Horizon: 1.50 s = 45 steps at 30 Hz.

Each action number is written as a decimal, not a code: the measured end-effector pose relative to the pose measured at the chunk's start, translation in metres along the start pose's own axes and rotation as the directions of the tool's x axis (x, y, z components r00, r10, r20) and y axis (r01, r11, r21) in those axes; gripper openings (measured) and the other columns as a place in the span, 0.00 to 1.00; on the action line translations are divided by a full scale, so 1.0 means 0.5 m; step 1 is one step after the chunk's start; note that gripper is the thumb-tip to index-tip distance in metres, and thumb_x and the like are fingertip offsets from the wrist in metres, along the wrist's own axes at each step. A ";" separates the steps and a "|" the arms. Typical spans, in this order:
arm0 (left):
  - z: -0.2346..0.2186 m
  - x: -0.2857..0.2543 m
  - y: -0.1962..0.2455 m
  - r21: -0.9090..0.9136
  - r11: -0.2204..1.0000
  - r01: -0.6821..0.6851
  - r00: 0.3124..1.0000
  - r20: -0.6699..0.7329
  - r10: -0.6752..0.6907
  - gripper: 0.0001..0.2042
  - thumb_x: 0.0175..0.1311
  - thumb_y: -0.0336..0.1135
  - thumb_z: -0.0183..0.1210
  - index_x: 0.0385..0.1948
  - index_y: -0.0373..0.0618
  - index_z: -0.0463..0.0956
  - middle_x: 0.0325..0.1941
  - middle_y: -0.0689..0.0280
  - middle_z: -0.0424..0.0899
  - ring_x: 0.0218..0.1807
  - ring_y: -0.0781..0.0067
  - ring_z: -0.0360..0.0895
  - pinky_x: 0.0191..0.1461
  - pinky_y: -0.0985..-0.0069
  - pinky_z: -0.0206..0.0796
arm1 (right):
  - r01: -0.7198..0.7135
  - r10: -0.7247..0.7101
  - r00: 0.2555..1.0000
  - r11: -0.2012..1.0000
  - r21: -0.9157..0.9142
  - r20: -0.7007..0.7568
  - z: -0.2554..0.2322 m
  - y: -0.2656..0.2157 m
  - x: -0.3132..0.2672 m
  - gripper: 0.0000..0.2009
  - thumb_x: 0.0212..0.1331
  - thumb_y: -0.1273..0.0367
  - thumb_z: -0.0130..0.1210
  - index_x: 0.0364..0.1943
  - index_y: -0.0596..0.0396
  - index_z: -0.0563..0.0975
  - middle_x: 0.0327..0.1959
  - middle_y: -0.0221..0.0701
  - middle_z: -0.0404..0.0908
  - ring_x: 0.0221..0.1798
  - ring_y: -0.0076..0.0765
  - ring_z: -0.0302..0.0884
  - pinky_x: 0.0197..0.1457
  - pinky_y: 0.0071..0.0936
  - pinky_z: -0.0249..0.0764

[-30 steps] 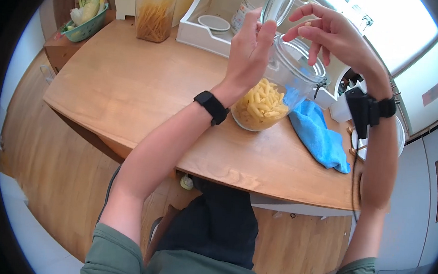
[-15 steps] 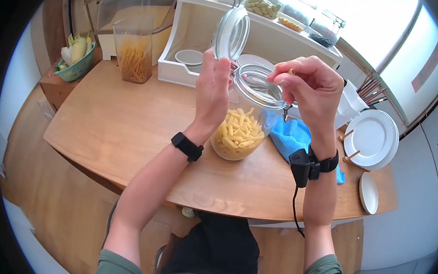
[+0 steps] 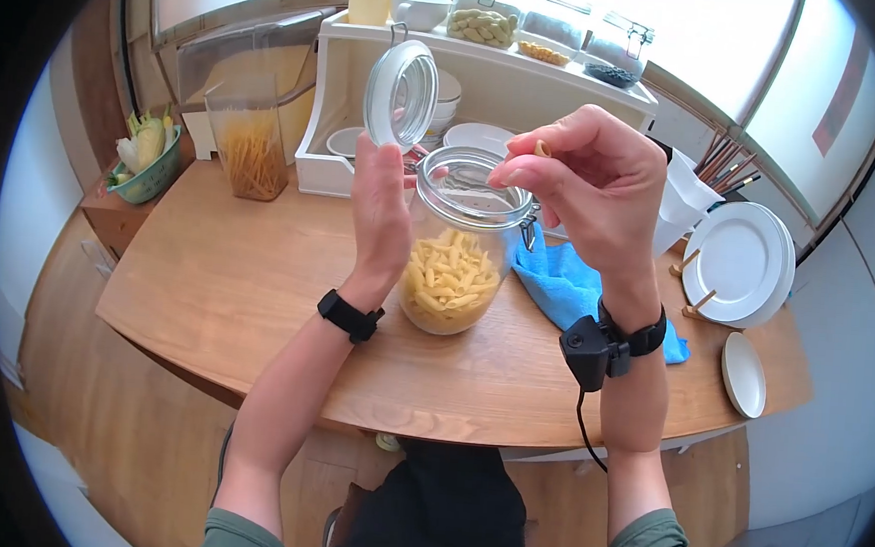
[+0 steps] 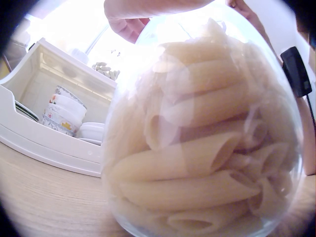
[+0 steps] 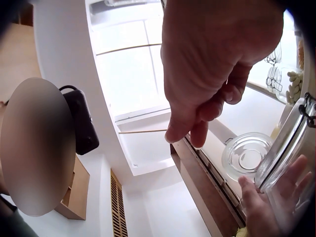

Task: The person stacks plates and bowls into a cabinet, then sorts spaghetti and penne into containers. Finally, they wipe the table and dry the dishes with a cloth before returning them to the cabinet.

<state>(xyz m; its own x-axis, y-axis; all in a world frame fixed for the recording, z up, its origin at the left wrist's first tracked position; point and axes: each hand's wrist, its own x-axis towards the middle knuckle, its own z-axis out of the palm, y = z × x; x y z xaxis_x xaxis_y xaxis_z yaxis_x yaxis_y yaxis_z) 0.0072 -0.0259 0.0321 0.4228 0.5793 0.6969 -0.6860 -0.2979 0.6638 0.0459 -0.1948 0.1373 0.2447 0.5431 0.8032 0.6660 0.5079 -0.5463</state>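
Observation:
A clip-top glass jar [image 3: 473,214] stands upright on the wooden table, partly filled with penne [image 3: 447,282]. Its hinged glass lid [image 3: 401,95] is tipped back above the left side of the rim. My left hand [image 3: 381,212] grips the jar's upper left side by the hinge, its fingers partly visible through the glass. Over the right edge of the open mouth, my right hand [image 3: 603,188] pinches one small piece of pasta [image 3: 542,149] between thumb and index finger. Large in the left wrist view, the penne [image 4: 197,148] fills the glass.
A blue cloth [image 3: 567,281] lies right of the jar. White plates [image 3: 737,262] stand in a rack, with a small oval dish [image 3: 744,375] nearby. Behind are a white shelf [image 3: 325,173] and a spaghetti container [image 3: 250,147]. A green basket of vegetables [image 3: 151,174] sits far left.
The view has tilted up, showing more of the shelf. My right hand has turned, its fingers now gathered in a pinch instead of spread above the mouth. The left hand stays at the jar.

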 end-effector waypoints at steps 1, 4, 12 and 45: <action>0.001 -0.001 -0.001 0.000 1.000 -0.001 1.000 0.002 0.001 0.21 0.77 0.46 0.37 0.62 0.42 0.62 0.44 0.64 0.75 0.40 0.76 0.80 0.41 0.79 0.65 | 0.001 -0.001 1.000 1.000 0.000 -0.002 -0.002 0.002 -0.001 0.05 0.54 0.77 0.65 0.31 0.63 0.80 0.26 0.32 0.85 0.23 0.12 0.76 0.20 0.10 0.67; -0.001 -0.002 -0.004 -0.028 1.000 0.012 1.000 0.007 -0.012 0.21 0.77 0.46 0.36 0.61 0.42 0.62 0.44 0.64 0.75 0.40 0.76 0.80 0.43 0.79 0.64 | -0.109 0.109 0.994 0.994 -0.022 0.012 -0.010 0.015 0.006 0.04 0.57 0.76 0.62 0.33 0.63 0.80 0.27 0.32 0.86 0.21 0.12 0.74 0.20 0.10 0.66; -0.005 0.003 -0.011 0.001 0.999 -0.043 0.997 0.060 0.043 0.24 0.77 0.51 0.34 0.61 0.41 0.60 0.43 0.63 0.75 0.42 0.70 0.82 0.41 0.75 0.73 | -0.124 0.131 0.991 0.969 -0.214 0.019 -0.029 0.095 0.022 0.11 0.65 0.67 0.56 0.45 0.58 0.82 0.33 0.27 0.86 0.26 0.13 0.75 0.23 0.12 0.68; 0.000 0.010 -0.027 -0.016 0.972 -0.233 0.968 0.087 0.234 0.30 0.75 0.55 0.35 0.71 0.46 0.48 0.69 0.53 0.64 0.68 0.60 0.63 0.70 0.61 0.54 | -0.479 0.765 0.522 0.629 -0.613 0.377 -0.197 0.001 0.006 0.35 0.64 0.53 0.56 0.63 0.69 0.62 0.47 0.45 0.80 0.48 0.35 0.81 0.42 0.27 0.82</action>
<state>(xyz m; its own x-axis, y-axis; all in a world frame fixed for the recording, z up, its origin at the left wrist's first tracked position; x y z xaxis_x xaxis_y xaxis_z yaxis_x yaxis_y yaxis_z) 0.0185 -0.0190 0.0267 0.3007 0.4252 0.8537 -0.7748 -0.4130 0.4786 0.1163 -0.2589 0.1627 0.3718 0.9241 -0.0877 0.7334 -0.3504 -0.5825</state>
